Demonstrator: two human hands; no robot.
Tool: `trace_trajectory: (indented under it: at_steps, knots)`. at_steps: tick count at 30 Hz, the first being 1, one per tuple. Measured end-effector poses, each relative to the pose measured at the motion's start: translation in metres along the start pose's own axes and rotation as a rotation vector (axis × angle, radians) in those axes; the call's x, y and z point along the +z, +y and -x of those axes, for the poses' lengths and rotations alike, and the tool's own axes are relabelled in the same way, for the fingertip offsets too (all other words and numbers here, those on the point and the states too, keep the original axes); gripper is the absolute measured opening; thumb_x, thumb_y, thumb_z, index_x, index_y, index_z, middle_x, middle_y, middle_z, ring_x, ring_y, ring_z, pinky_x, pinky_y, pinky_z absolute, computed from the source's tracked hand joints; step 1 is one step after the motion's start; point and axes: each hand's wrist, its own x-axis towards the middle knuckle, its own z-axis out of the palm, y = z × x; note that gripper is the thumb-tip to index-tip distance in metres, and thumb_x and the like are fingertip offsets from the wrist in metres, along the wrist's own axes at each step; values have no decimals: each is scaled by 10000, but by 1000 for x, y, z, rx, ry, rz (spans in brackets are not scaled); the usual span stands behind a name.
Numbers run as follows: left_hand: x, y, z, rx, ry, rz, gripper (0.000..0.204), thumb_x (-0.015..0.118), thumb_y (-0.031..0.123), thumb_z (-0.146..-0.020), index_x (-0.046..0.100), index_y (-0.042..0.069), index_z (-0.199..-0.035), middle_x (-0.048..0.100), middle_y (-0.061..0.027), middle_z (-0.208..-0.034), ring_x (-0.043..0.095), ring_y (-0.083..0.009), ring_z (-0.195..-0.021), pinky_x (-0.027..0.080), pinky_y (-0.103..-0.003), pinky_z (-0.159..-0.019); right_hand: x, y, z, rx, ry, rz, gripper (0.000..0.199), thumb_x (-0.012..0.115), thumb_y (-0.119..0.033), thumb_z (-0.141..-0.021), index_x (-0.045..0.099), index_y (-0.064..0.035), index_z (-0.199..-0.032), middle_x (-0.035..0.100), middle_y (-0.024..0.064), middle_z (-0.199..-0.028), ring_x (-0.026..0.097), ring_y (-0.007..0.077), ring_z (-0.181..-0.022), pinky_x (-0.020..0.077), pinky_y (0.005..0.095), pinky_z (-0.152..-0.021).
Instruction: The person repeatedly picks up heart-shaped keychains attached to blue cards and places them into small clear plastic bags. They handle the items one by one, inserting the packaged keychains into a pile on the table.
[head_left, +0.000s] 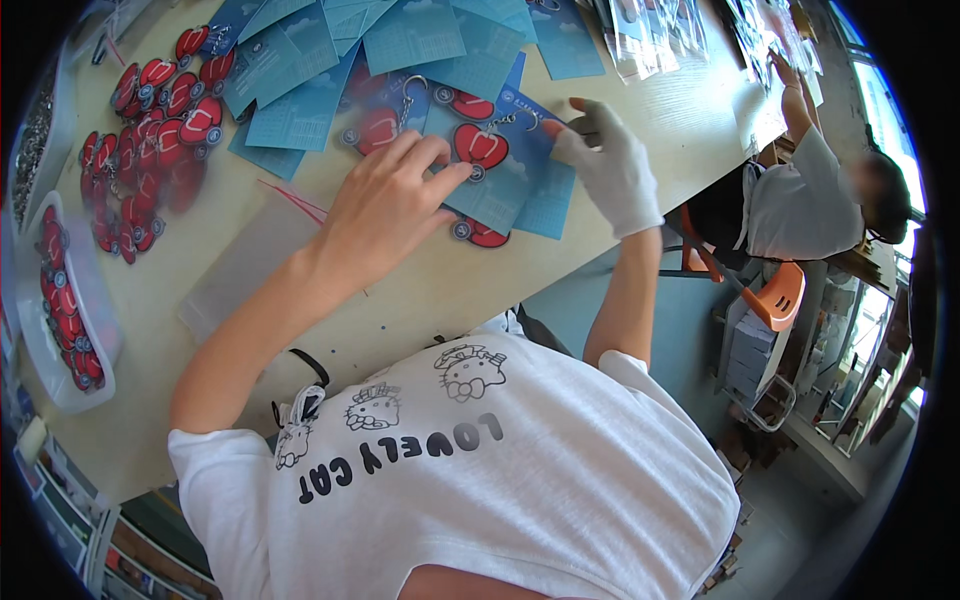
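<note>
A red heart-shaped keychain (481, 146) lies on a blue printed card (508, 190), its chain and ring toward the card's upper right corner. My bare left hand (392, 195) reaches over the card from the left, fingers bent and apart. Its index fingertip is at the round tag below the heart. At the card's upper right corner is my right hand (612, 170), in a white glove with thumb and fingertip bare. Those tips stand apart, the thumb close to the card's edge. Another red keychain (378, 130) lies beyond my left hand, under a clear bag; others show partly around the card.
Many blue cards (415, 35) overlap at the far side. Red keychains (150, 140) are heaped at left, above a white plastic bin (100, 345) holding more. A clear bag (235, 265) lies near my left forearm. At right, a person (805, 205) works by an orange chair (778, 295).
</note>
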Motion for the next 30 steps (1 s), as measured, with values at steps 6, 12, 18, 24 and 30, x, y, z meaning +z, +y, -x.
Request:
trace_trajectory:
  at_steps: [6,12,18,24,30]
  knots:
    - [0,-2,4,-33,84,237,451,790,175,-699,561,49,-1066,520,-65,-1040,529,-225,-953,453,-345,-826,0,-9,14,71,-118,-668,287,616,-58,-839,556,42,-1100,659,61,-881,596,103,-767,460,225,-692]
    - [-30,3,-13,-197,116,814,458,784,211,-773,562,37,-1134,567,-35,-1030,513,-84,-816,430,-223,-686,-22,-29,25,-17,-86,-943,333,628,-36,-838,529,53,-1143,655,84,-924,609,102,-791,486,225,-721]
    - [-41,4,-5,-255,171,991,347,748,141,-809,622,17,-1107,689,-15,-931,611,-66,-792,493,-221,-722,2,-83,10,-199,-187,-924,394,579,-12,-840,501,65,-1218,648,126,-1026,636,129,-872,520,226,-780]
    - [-53,-2,16,-231,650,989,262,727,173,-838,646,15,-1030,686,-4,-889,602,-55,-767,493,-219,-699,40,-103,17,-319,-221,-895,632,645,-482,-856,526,20,-1222,636,68,-1008,612,131,-835,458,257,-811]
    - [-67,-16,51,-276,715,684,368,749,265,-807,620,20,-1050,665,-20,-900,595,-91,-794,457,-258,-673,91,-122,41,30,-416,-1294,349,585,-341,-931,599,-34,-1096,602,-4,-848,545,55,-668,429,181,-622]
